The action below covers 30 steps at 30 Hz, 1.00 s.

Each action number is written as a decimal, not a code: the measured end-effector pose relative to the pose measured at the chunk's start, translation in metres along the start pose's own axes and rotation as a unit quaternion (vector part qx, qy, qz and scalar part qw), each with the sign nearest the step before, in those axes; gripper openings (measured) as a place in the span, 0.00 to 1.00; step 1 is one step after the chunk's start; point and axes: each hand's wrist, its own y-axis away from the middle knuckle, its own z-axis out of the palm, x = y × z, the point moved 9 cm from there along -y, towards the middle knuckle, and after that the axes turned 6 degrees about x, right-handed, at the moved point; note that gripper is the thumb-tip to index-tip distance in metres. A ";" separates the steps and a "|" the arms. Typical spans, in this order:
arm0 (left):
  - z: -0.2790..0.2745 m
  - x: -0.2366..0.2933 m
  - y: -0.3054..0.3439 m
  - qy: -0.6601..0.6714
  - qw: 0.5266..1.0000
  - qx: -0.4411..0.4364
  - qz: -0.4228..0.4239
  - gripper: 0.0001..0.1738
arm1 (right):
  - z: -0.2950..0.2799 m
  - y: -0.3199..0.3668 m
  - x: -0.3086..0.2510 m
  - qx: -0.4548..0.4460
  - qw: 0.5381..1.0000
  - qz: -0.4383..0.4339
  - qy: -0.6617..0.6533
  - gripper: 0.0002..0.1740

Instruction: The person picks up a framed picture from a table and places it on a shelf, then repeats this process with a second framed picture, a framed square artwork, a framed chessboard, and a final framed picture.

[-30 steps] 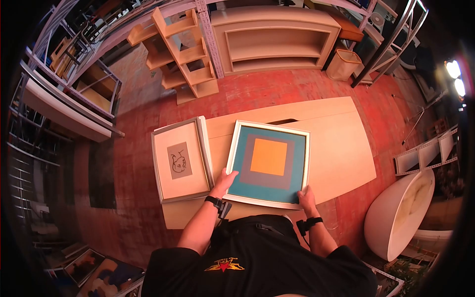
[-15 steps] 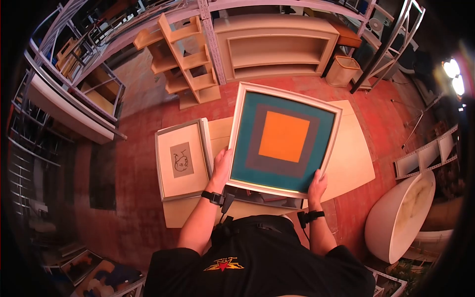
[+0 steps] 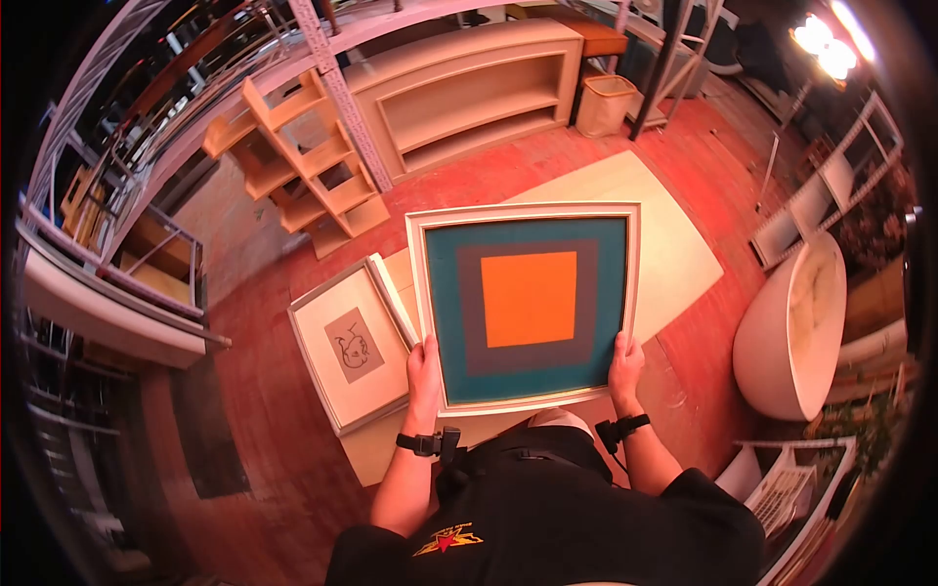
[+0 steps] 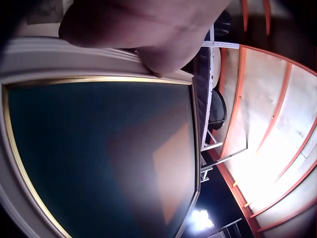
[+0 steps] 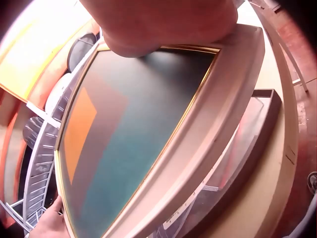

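A white-framed picture (image 3: 528, 303) with an orange square on grey and teal is held up above the table, facing the person. My left hand (image 3: 424, 379) grips its left edge near the lower corner, and my right hand (image 3: 626, 369) grips the right edge at about the same height. Thumbs lie on the front of the frame; the other fingers are mostly hidden behind it. In the left wrist view the left hand (image 4: 143, 29) covers part of the white moulding. The right wrist view shows the right hand (image 5: 163, 25) over the frame's edge, with a dark-edged frame (image 5: 270, 106) lying beyond it.
A framed line drawing (image 3: 354, 347) lies on the stack at the table's left. The pale wooden table (image 3: 674, 244) extends to the right. Behind stand a stepped wooden shelf (image 3: 303, 161), a low cabinet (image 3: 469, 93) and a bin (image 3: 605, 105); a white tub (image 3: 791, 327) is at right.
Both hands have raised the picture off the table and tilted it upright towards the person, and it has levelled out. The head view has turned as well, shifting the surroundings.
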 end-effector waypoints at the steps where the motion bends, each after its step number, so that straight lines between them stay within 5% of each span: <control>1: -0.006 -0.002 0.001 0.022 1.000 0.011 0.010 0.22 | -0.004 0.012 0.004 -0.004 1.000 0.010 0.006 0.23; 9: 0.018 0.007 0.021 0.052 0.993 -0.106 -0.017 0.22 | -0.086 0.084 0.001 0.072 0.997 0.025 -0.033 0.18; 13: 0.061 0.014 0.040 0.078 0.978 -0.188 -0.049 0.23 | -0.128 0.117 0.018 0.038 0.995 0.018 -0.094 0.19; 21: 0.127 -0.008 0.078 -0.005 0.950 -0.306 -0.068 0.27 | -0.209 0.209 0.061 0.143 0.978 0.135 -0.068 0.20; 30: 0.175 -0.037 0.161 -0.057 0.873 -0.467 -0.130 0.26 | -0.292 0.312 0.073 0.327 0.930 0.168 -0.005 0.17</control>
